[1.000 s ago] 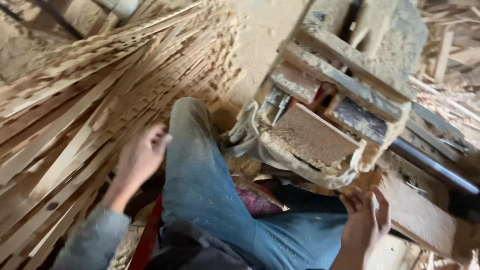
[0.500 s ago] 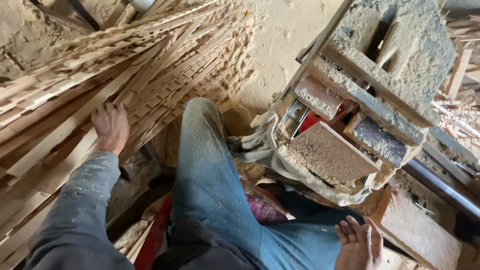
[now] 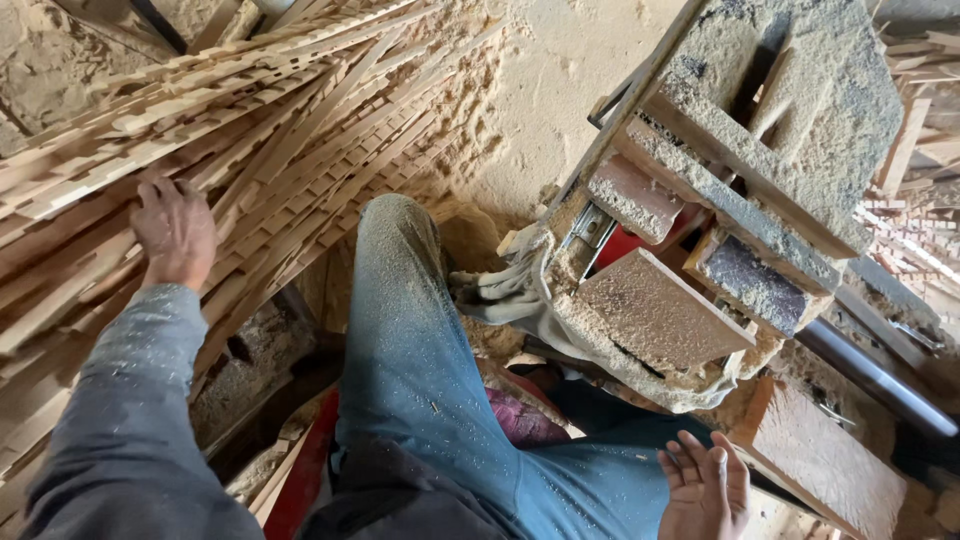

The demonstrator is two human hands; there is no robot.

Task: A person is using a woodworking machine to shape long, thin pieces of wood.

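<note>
Wooden slats (image 3: pixel 260 130), pale and thin, lie in a large fanned heap that fills the upper left of the view and slopes down over the sawdust-covered floor (image 3: pixel 560 70). The left hand (image 3: pixel 175 230) rests flat on top of this heap near its left edge, palm down, fingers spread and touching the slats without closing round any of them. Its grey sleeve (image 3: pixel 125 400) is flecked with sawdust. The right hand (image 3: pixel 705 485) hovers low at the bottom right, palm up, fingers apart and holding nothing, just above the person's thigh. A leg in dusty blue jeans (image 3: pixel 420 350) stretches up the middle of the view, between the heap and a wooden machine frame (image 3: pixel 740 170) caked in sawdust. A flat dusty board (image 3: pixel 655 310) juts from the frame's lower part, with a bit of red showing behind it. A grey cloth (image 3: pixel 510 295) hangs at the frame's left edge, beside the knee. A dark pipe (image 3: pixel 880 380) runs along the right side.
</note>
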